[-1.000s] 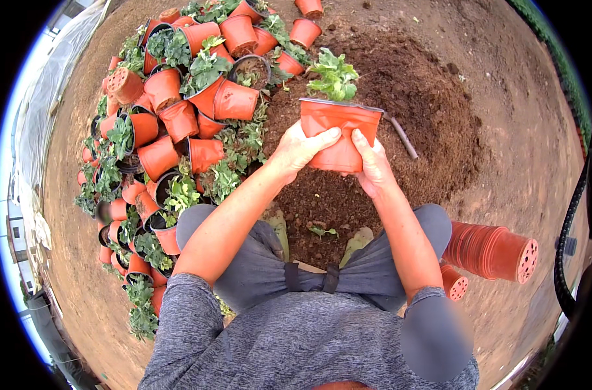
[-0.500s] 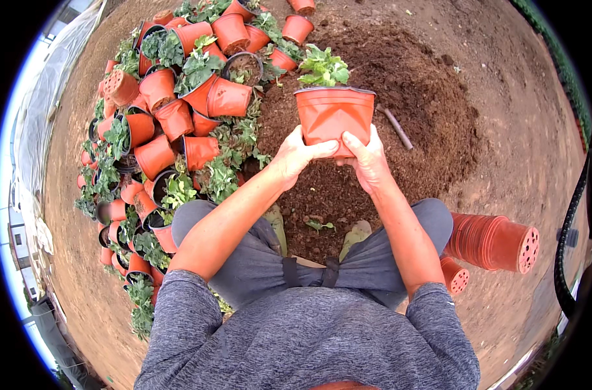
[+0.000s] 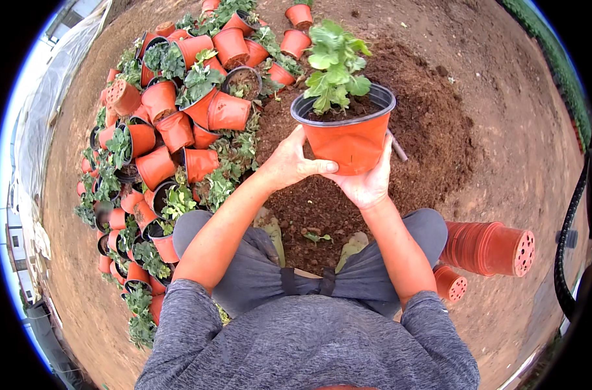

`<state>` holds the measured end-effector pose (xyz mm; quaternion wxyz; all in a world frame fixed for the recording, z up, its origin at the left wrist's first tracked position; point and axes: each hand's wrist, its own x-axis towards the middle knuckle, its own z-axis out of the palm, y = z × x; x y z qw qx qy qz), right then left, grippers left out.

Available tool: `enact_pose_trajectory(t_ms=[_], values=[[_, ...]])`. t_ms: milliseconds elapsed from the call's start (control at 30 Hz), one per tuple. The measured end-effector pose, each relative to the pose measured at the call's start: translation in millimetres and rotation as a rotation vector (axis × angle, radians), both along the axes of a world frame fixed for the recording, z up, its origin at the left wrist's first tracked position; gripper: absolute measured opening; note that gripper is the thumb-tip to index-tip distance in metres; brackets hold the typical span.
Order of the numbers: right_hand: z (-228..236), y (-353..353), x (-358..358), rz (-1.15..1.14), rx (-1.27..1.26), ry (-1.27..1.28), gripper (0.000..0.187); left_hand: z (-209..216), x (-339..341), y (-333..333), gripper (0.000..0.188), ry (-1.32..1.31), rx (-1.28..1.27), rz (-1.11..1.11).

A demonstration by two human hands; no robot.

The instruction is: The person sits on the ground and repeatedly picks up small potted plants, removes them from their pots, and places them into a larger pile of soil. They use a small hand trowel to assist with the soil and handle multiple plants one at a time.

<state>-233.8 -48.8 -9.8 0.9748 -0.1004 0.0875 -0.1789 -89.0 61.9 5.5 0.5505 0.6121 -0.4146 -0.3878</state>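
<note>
Both of my hands hold up one red-orange plastic plant pot (image 3: 348,144) with a black inner rim. Dark soil lies inside it, and a leafy green plant (image 3: 335,65) grows from the soil. My left hand (image 3: 295,161) grips the pot's left side, its thumb pressed across the lower front. Under the base and right side, my right hand (image 3: 369,186) supports the pot; some of its fingers are hidden behind it. The pot is tilted so that its opening shows. Below and behind it spreads a heap of dark brown soil (image 3: 432,130).
Many similar pots with plants lie tipped in a pile (image 3: 156,166) on the left. A short rod (image 3: 397,148) rests on the soil behind the pot. Nested stacks of pots (image 3: 478,248) lie by my right knee. A small green sprig (image 3: 317,237) is between my feet.
The pot has risen slightly and tipped, so its soil and whole rim now show. My right hand has shifted from the front to underneath; the right thumb no longer presses the front.
</note>
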Motion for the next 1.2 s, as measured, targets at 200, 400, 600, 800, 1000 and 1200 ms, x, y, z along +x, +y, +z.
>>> enact_pose_trajectory(t_ms=[200,400,600,800,1000,1200], values=[[-26,-23,-9,-0.161,-0.246,0.207,0.065,21,36,12,0.05,0.089,0.004,0.222],[-28,-20,0,-0.238,-0.486,0.255,0.061,11,19,2,0.044,0.081,0.104,0.232],[-29,-11,3,-0.182,-0.534,0.308,0.067,3,11,-2,0.036,0.5,0.028,0.356],[-31,-5,2,-0.082,-0.411,0.268,0.061,0,8,-3,0.035,0.257,0.119,0.452],[-44,-8,4,-0.1,-0.298,0.274,0.055,-5,6,-6,0.041,-0.132,0.016,0.537],[-49,-11,8,-0.076,-0.247,0.215,0.056,8,0,-7,0.038,0.117,-0.235,0.545]])
